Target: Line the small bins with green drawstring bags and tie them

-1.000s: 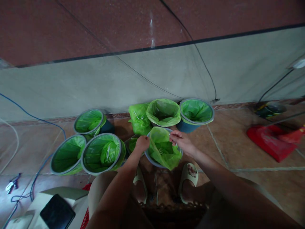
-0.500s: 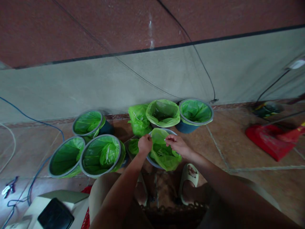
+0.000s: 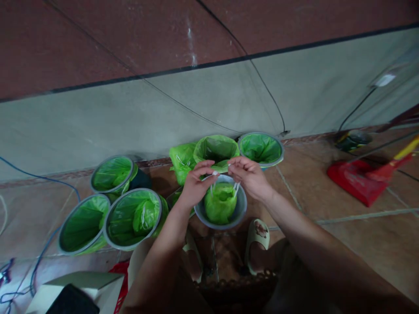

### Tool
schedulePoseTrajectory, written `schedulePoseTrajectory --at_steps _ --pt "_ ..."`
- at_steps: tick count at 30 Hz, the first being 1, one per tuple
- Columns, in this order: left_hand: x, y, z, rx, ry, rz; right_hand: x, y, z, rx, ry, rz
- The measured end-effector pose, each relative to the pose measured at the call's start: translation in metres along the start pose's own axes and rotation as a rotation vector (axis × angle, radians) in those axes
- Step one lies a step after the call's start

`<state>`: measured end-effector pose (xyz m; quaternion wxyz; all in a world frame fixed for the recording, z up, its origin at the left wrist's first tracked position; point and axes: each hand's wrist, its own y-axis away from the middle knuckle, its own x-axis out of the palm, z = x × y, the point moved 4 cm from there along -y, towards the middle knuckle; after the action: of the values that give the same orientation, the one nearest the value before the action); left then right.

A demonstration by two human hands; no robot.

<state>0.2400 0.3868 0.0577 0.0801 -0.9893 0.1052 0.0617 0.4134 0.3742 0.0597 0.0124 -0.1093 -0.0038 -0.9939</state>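
Observation:
A bright green drawstring trash bag hangs with its mouth gathered inside a round grey-blue bin between my feet. My left hand pinches the white drawstring on the left of the bag with thumb and fingers. On the other side my right hand has its fingers closed on the drawstring too. Two white string loops run taut from the bag's mouth up to my hands. The bin's rim shows bare around the bag.
Behind stand two green-lined bins and a tied green bag by the wall. Several lined bins cluster at left. A red dustpan lies at right, a white box at lower left, and a blue cable crosses the floor.
The bag's mouth, spread over the bin's rim before, is now drawn together and inside the bin. Both hands have risen and come closer together, pulling the drawstring up.

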Motion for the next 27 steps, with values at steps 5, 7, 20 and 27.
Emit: schedulePoseTrajectory --at_steps 5,7,20,27 --pt "0.016 -0.002 0.003 -0.066 -0.025 -0.011 0.012 0.002 -0.026 0.239 0.047 0.088" --pt "0.02 -0.001 0.0 0.002 -0.079 0.01 0.023 0.007 -0.042 0.247 0.109 0.194" --pt "0.046 0.012 0.057 -0.134 -0.067 0.337 0.004 0.0 -0.017 0.298 -0.099 0.122" --pt "0.047 0.013 0.085 -0.388 -0.148 0.044 -0.009 -0.006 -0.009 0.201 -0.24 -0.062"
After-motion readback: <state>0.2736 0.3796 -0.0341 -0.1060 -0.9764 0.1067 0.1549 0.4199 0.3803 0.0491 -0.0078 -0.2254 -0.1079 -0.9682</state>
